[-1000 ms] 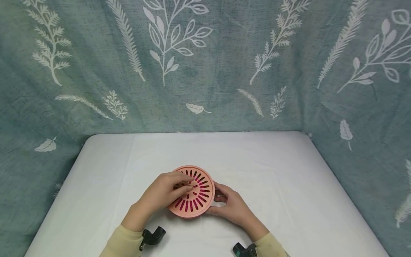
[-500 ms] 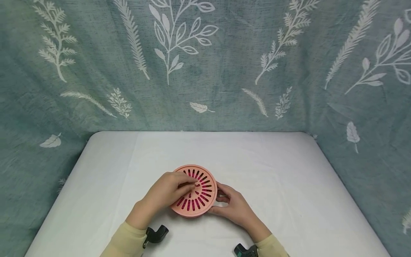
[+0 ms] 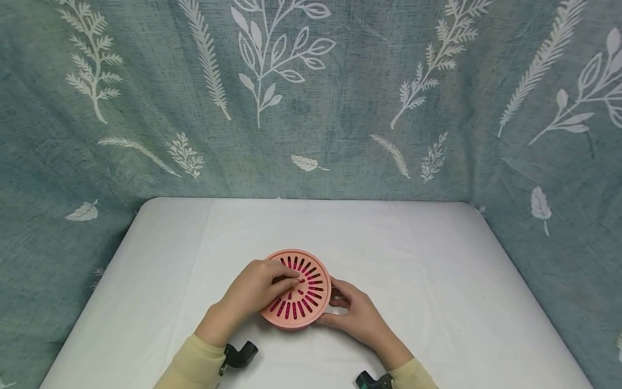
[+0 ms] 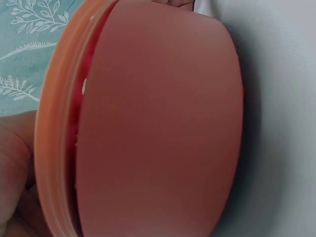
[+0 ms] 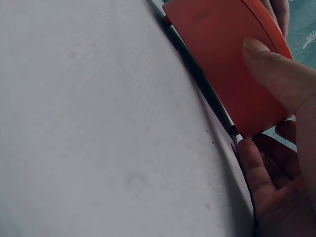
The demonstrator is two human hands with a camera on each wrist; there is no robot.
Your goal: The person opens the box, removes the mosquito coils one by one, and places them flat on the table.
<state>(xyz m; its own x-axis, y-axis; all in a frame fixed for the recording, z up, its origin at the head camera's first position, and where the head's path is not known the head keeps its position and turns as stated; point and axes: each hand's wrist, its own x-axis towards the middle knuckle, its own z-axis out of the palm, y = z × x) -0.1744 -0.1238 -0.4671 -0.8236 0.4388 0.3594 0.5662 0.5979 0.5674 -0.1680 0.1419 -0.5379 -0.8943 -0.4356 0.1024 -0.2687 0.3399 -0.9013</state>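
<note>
A round coral box (image 4: pixel 163 123) stands on the white table, topped by a slotted lid (image 3: pixel 309 294) with dark pink showing through its slots. My left hand (image 3: pixel 252 286) lies over the lid's left half, thumb and finger pinching near its centre; the exact hold is hidden beneath the fingers. In the left wrist view a narrow gap shows between lid rim and box wall. My right hand (image 3: pixel 353 310) grips the box's right side, its thumb (image 5: pixel 276 69) on the wall and fingers low near the base. Small feet lift the box slightly off the cloth.
The white table (image 3: pixel 413 259) spreads around the box, its far edge meeting a green leaf-print curtain (image 3: pixel 340 108). Black wrist devices (image 3: pixel 240 355) sit at both cuffs, low over the table.
The whole scene has shifted slightly right in the head view. Both hands keep nearly the same place on the box, the left fingertips closer together than one second ago.
</note>
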